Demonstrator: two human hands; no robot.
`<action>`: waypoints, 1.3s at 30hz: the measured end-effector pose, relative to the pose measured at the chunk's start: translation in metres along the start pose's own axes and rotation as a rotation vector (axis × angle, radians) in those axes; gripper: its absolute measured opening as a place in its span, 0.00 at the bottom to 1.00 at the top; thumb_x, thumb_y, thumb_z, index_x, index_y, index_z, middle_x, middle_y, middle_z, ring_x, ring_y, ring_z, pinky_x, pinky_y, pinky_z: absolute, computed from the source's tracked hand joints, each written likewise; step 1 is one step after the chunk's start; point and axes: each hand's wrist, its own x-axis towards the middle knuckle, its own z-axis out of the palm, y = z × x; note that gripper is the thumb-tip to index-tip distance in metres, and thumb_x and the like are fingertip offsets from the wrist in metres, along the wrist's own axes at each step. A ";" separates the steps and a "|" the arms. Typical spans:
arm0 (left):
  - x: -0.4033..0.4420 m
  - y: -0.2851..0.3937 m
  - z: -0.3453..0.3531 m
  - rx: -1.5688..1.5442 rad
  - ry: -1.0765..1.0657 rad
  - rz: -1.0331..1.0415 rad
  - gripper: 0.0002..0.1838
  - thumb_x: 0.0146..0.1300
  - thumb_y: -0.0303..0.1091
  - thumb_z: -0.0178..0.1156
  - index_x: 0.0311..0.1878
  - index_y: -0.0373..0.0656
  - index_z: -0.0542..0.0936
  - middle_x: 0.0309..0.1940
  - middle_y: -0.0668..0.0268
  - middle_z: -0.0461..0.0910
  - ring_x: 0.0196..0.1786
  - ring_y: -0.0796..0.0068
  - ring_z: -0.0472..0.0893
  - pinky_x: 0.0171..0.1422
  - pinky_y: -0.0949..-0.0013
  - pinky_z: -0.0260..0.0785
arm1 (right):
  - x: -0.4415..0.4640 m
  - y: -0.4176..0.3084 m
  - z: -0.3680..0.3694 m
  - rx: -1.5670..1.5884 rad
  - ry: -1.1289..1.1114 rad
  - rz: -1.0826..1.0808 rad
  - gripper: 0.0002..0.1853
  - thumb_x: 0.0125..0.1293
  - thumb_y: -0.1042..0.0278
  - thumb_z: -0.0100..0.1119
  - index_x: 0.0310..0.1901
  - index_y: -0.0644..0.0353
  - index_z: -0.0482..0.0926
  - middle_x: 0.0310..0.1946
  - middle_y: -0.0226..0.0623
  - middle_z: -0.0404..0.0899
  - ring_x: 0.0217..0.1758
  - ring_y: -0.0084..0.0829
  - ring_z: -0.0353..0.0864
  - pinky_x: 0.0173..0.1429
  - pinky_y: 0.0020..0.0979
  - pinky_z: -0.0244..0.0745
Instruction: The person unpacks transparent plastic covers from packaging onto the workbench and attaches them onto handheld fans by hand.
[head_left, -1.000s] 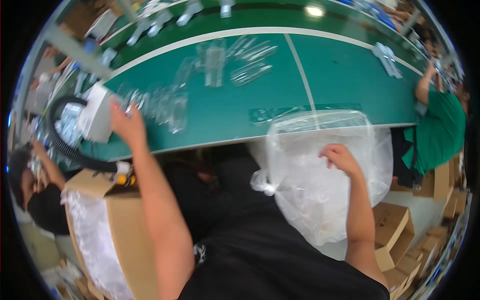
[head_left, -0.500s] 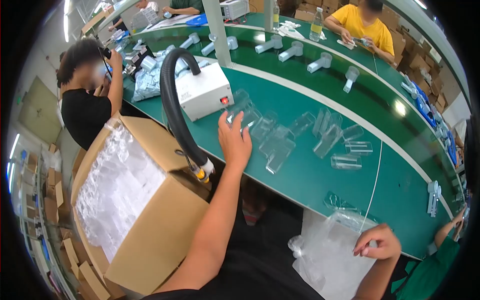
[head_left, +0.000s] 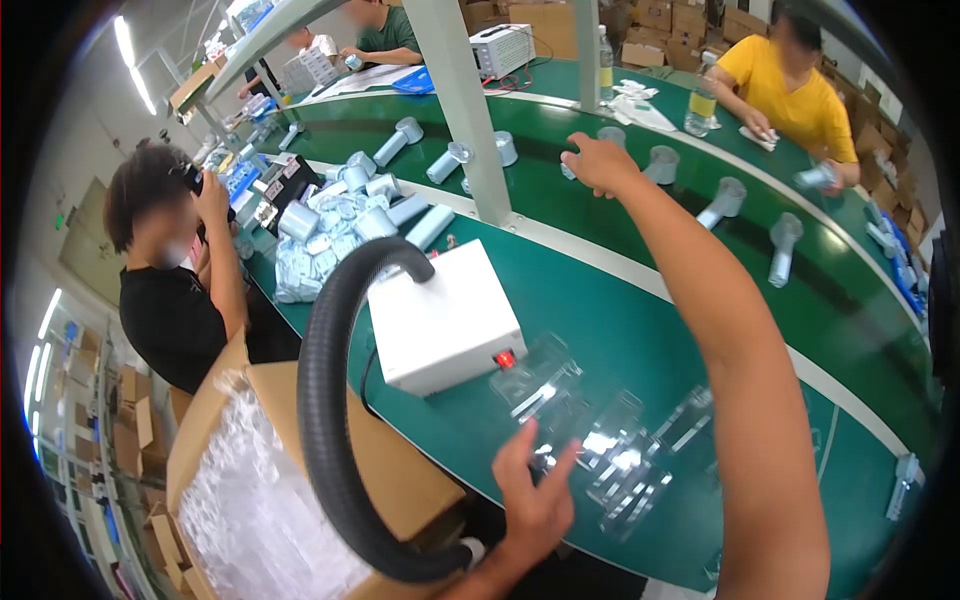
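Observation:
My left hand (head_left: 535, 495) is over the near part of the green table, its fingers apart at the edge of the clear plastic pieces (head_left: 630, 450). It holds nothing that I can see. My right hand (head_left: 603, 165) stretches across to the dark green belt (head_left: 560, 215). Its fingers point down at a pale-blue part with a round head (head_left: 611, 135); the hand covers most of that part's handle, so a grip cannot be made out. Similar parts stand to the right, among them a part with a clear cup-like head (head_left: 725, 200).
A white box-shaped machine (head_left: 450, 325) with a thick black hose (head_left: 325, 430) stands left of the plastic pieces. An open carton (head_left: 400, 440) holds clear wrapping. A metal post (head_left: 465, 110) rises by the belt. A person in yellow (head_left: 790, 85) and a person in black (head_left: 170, 300) are nearby.
My right hand has gone from the table's near edge out to the belt. My left hand has shifted among the clear pieces, and the view has turned and moved closer to the machine.

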 end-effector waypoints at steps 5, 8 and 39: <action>0.003 -0.002 0.001 0.037 -0.095 0.075 0.25 0.45 0.15 0.59 0.47 0.50 0.87 0.61 0.55 0.73 0.59 0.50 0.72 0.64 0.57 0.65 | 0.078 0.022 0.077 -0.071 0.174 0.104 0.20 0.67 0.48 0.54 0.49 0.53 0.83 0.50 0.42 0.83 0.55 0.46 0.82 0.54 0.48 0.78; 0.005 -0.001 -0.003 -0.010 -0.144 0.041 0.25 0.46 0.15 0.58 0.48 0.50 0.86 0.61 0.56 0.73 0.59 0.49 0.70 0.63 0.57 0.65 | 0.074 0.028 0.077 -0.106 0.213 0.163 0.14 0.61 0.55 0.62 0.43 0.53 0.85 0.47 0.44 0.84 0.53 0.45 0.83 0.51 0.44 0.80; -0.159 -0.114 0.008 -1.791 -0.059 -1.071 0.19 0.69 0.44 0.55 0.58 0.43 0.74 0.53 0.64 0.78 0.53 0.69 0.78 0.60 0.63 0.71 | -0.508 -0.107 0.213 1.968 -0.224 0.333 0.21 0.60 0.80 0.63 0.54 0.54 0.71 0.54 0.36 0.78 0.56 0.29 0.76 0.63 0.35 0.72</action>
